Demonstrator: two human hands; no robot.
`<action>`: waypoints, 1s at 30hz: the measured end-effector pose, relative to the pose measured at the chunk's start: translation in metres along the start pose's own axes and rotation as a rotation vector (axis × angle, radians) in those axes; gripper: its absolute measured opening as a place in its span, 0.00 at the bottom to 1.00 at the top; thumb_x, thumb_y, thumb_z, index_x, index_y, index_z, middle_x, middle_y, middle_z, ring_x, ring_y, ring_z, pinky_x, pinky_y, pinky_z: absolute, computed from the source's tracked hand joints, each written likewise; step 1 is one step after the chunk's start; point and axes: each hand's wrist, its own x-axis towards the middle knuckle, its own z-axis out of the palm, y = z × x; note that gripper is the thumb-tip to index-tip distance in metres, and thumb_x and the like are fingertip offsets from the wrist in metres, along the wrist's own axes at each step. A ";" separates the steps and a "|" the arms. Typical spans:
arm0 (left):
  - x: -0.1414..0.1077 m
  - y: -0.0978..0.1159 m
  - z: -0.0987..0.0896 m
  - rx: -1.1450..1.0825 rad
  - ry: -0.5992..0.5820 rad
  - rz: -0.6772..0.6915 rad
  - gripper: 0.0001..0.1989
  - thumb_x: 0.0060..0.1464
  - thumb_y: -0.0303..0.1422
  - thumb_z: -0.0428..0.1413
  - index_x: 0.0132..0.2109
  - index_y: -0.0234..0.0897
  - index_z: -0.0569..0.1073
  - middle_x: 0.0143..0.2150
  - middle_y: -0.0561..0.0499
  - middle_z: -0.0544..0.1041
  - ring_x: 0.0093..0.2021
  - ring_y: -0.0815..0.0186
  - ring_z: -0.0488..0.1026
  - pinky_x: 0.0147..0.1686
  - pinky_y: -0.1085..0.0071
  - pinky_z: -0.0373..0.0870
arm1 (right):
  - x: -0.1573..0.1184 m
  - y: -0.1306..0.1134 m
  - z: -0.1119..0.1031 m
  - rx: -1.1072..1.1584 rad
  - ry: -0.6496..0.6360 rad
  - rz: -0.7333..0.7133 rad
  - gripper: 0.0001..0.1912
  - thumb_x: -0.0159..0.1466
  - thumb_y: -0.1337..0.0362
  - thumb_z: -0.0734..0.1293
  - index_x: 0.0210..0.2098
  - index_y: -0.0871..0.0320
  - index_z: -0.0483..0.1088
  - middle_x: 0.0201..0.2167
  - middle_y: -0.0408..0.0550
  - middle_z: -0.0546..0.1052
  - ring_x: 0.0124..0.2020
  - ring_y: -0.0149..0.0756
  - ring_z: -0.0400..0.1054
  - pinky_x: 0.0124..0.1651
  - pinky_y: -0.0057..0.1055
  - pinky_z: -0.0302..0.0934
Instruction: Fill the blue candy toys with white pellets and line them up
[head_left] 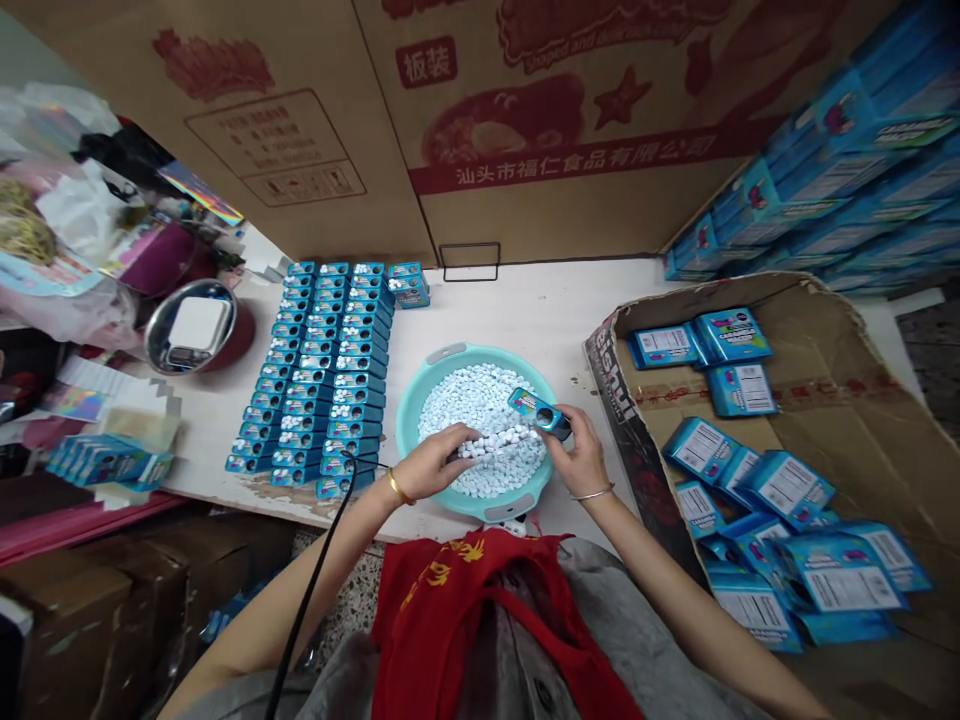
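A turquoise basin [406, 420] stands before me, full of small white pellets [469, 390] that look like candies. Over it, my left hand [439, 462] is closed around the dark end of a scoop [455, 456]; a row of pellets lies along the scoop, whose outline is partly hidden. My right hand [581, 462] grips a small blue box [534, 408] between thumb and fingers. This box is tilted above the basin's right side, with a dark round hole showing in its face. The scoop's far end is close to the box.
Left of the basin stand rows of blue boxes [300, 375] with white pellets showing in many. An open carton [652, 400] on the right holds several blue packs [791, 487]. More packs [810, 190] are stacked behind it. A large cardboard box [315, 220] walls the back. A metal bowl [161, 345] sits left.
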 end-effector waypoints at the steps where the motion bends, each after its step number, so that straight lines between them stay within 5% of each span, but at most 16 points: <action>1: 0.000 0.008 -0.009 0.049 -0.012 0.002 0.14 0.60 0.35 0.50 0.52 0.35 0.66 0.46 0.44 0.72 0.44 0.63 0.69 0.46 0.67 0.66 | -0.002 0.000 0.002 -0.005 -0.020 -0.021 0.16 0.61 0.65 0.62 0.49 0.56 0.64 0.44 0.53 0.71 0.47 0.44 0.66 0.50 0.44 0.64; 5: 0.010 0.038 -0.032 0.297 -0.115 -0.067 0.14 0.59 0.29 0.49 0.52 0.36 0.65 0.49 0.44 0.71 0.49 0.61 0.69 0.50 0.65 0.66 | -0.011 0.000 0.013 -0.020 -0.086 -0.083 0.19 0.60 0.68 0.60 0.51 0.55 0.63 0.48 0.55 0.70 0.52 0.46 0.64 0.55 0.49 0.62; 10: 0.026 0.087 -0.036 0.631 -0.276 -0.266 0.18 0.55 0.21 0.46 0.53 0.33 0.64 0.45 0.41 0.72 0.43 0.59 0.74 0.42 0.63 0.70 | -0.019 -0.004 0.027 -0.021 -0.145 -0.143 0.21 0.60 0.70 0.59 0.53 0.55 0.62 0.49 0.55 0.70 0.53 0.46 0.63 0.57 0.52 0.61; 16: 0.026 0.120 -0.038 0.784 -0.260 -0.302 0.14 0.61 0.23 0.41 0.50 0.32 0.67 0.38 0.41 0.73 0.41 0.58 0.74 0.36 0.65 0.70 | -0.019 -0.003 0.033 0.031 -0.146 -0.104 0.19 0.61 0.69 0.59 0.52 0.55 0.63 0.48 0.55 0.70 0.52 0.45 0.65 0.55 0.49 0.62; 21: 0.015 0.060 -0.039 0.681 -0.020 -0.349 0.17 0.60 0.24 0.44 0.54 0.37 0.65 0.46 0.45 0.72 0.45 0.61 0.72 0.41 0.67 0.69 | -0.017 0.002 0.024 0.058 -0.107 -0.050 0.18 0.61 0.67 0.60 0.51 0.55 0.62 0.47 0.54 0.70 0.50 0.45 0.66 0.53 0.47 0.63; 23: 0.015 0.020 -0.020 0.637 0.001 -0.405 0.18 0.60 0.23 0.43 0.55 0.37 0.64 0.47 0.45 0.72 0.46 0.62 0.72 0.43 0.68 0.69 | -0.015 0.002 0.019 0.054 -0.078 -0.026 0.17 0.61 0.66 0.61 0.50 0.55 0.63 0.46 0.54 0.71 0.49 0.45 0.66 0.52 0.46 0.63; 26: 0.018 -0.030 0.024 0.516 -0.116 -0.457 0.15 0.59 0.23 0.44 0.51 0.35 0.68 0.46 0.45 0.73 0.46 0.61 0.72 0.45 0.66 0.68 | -0.010 0.001 0.014 0.046 -0.055 -0.001 0.15 0.62 0.64 0.63 0.49 0.56 0.63 0.44 0.53 0.71 0.47 0.44 0.67 0.51 0.44 0.64; 30: 0.018 -0.060 0.067 0.164 -0.030 -0.352 0.15 0.59 0.27 0.48 0.53 0.34 0.67 0.50 0.45 0.73 0.50 0.61 0.70 0.50 0.65 0.66 | -0.003 0.000 0.011 0.042 -0.018 0.033 0.15 0.61 0.62 0.64 0.48 0.56 0.64 0.42 0.52 0.71 0.44 0.42 0.67 0.48 0.41 0.64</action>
